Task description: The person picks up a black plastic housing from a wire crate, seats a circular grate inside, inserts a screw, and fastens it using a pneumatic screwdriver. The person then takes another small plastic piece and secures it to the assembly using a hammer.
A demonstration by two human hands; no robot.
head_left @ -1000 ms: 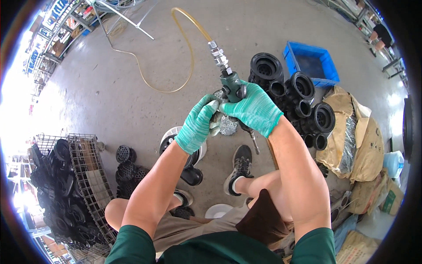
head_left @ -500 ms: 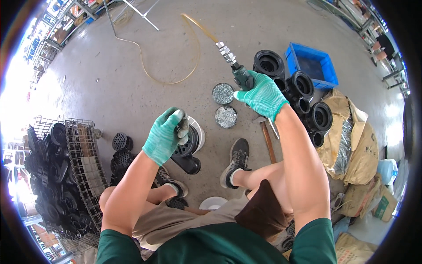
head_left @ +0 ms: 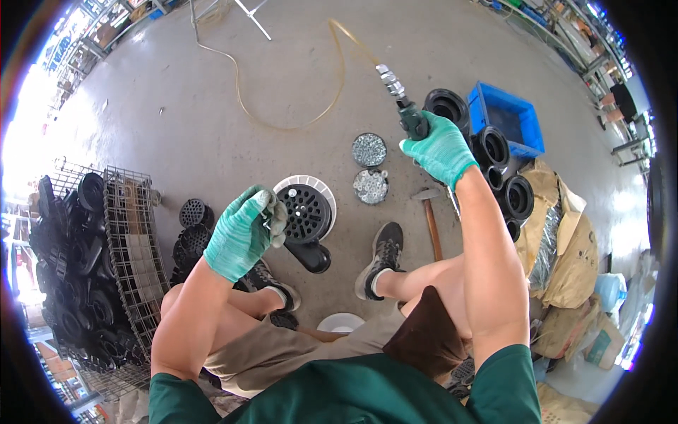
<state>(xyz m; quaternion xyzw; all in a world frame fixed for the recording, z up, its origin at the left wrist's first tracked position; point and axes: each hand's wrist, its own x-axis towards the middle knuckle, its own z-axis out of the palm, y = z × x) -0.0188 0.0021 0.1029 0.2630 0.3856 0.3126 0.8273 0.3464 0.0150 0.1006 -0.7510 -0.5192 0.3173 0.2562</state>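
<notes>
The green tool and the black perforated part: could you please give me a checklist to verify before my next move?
1. Green tool held in the right hand: ok.
2. Yellow hose joined to it through the metal coupling: ok.
3. Tool tip at the black perforated part: not ok, held away to its right.
4. Number of small metal pieces in the left hand: cannot tell, partly hidden.
5. Hammer away from the perforated part: ok, lying on the floor.

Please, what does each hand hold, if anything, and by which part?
The right hand grips the dark green tool around its body, beside the metal hose fittings. The left hand pinches small metal pieces; by which part cannot be told.
</notes>
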